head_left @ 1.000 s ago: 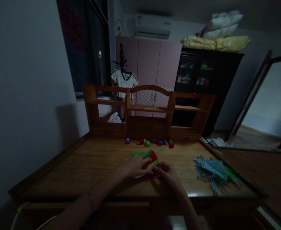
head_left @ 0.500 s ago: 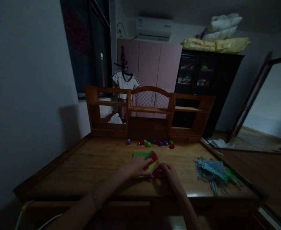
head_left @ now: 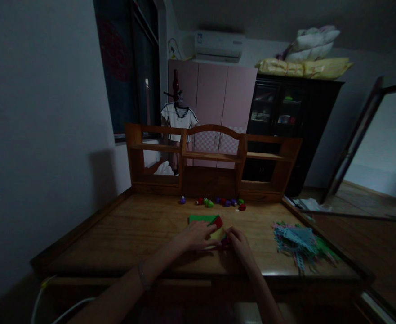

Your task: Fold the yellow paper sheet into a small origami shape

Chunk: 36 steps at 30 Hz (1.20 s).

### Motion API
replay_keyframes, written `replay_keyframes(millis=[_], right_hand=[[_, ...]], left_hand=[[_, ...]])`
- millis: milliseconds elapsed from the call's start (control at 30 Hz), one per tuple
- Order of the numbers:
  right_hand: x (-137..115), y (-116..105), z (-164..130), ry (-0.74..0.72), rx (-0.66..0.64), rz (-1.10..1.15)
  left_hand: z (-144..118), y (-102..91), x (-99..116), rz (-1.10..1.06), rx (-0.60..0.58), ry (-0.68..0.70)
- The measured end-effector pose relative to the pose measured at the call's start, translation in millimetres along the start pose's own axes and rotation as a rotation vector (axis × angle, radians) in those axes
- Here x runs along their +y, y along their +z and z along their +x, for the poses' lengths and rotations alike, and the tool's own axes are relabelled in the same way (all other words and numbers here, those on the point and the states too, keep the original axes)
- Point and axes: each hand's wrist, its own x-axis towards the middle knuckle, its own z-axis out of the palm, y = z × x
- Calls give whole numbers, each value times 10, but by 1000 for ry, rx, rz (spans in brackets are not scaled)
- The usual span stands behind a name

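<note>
Coloured piece (head_left: 199,218): lying on table (head_left: 144,234).
Left hand (head_left: 198,235): spreading over it; can't tell whether gripping.
Right hand (head_left: 238,243): touching right edge; grip closure not showing.
Handling: left should be steadying, right working lightly.

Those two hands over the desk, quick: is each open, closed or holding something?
Left hand: open, spread over the green, red and yellow piece.
Right hand: fingers bent at the dark pink piece; grip cannot be told.
</note>
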Motion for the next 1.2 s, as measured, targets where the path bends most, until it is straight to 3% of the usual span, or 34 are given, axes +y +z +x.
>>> replay_keyframes(millis=[333, 600, 900, 1200], right_hand=[[-45, -32, -17, -89, 74, -167], [-44, 0, -10, -23, 67, -104], [-51, 4, -41, -56, 47, -73], [-84, 2, -47, -62, 73, -85]], left_hand=[[136, -48, -103, -24, -44, -16], [87, 4, 18, 45, -20, -30], [107, 33, -112, 36, -26, 11], [229, 110, -119, -5, 12, -143]])
